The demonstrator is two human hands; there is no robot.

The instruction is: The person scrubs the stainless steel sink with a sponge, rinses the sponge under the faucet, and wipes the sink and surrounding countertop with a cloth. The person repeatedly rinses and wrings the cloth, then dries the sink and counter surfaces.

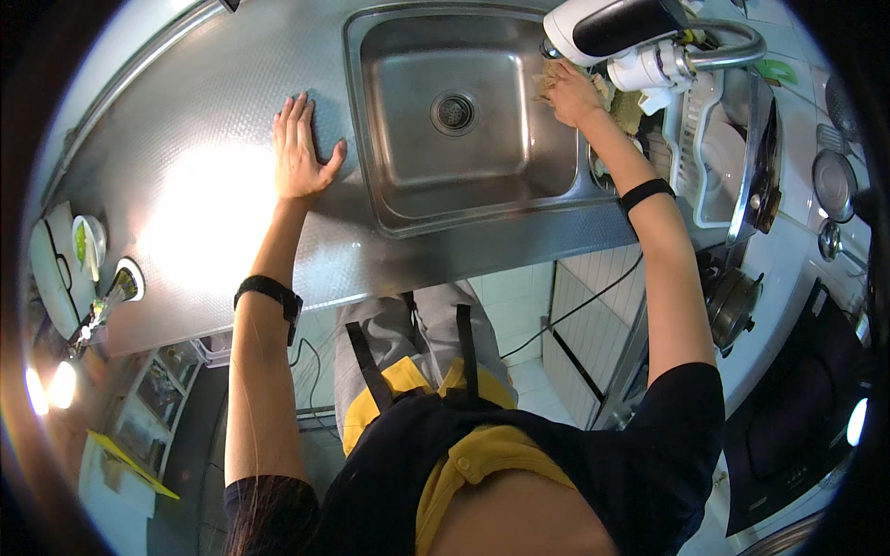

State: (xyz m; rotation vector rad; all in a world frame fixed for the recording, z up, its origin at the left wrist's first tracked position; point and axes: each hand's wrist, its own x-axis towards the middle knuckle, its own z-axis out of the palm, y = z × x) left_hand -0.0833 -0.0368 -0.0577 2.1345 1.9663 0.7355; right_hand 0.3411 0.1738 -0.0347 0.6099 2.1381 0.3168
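Observation:
My left hand lies on the steel counter just left of the sink, fingers apart and holding nothing. My right hand is at the sink's right rim, its fingers closed on a tan, rough-textured cloth or scrubber, partly hidden by the hand. The steel sink holds a drain and no visible dishes. A white-and-black faucet fitting overhangs its back right corner, above my right hand. More greenish cloths or pads lie beside that hand.
A dish rack with plates stands right of the sink, utensils hang beyond it, and pots and a black hob sit lower right. At far left are a small bowl, a white lidded item and a lamp.

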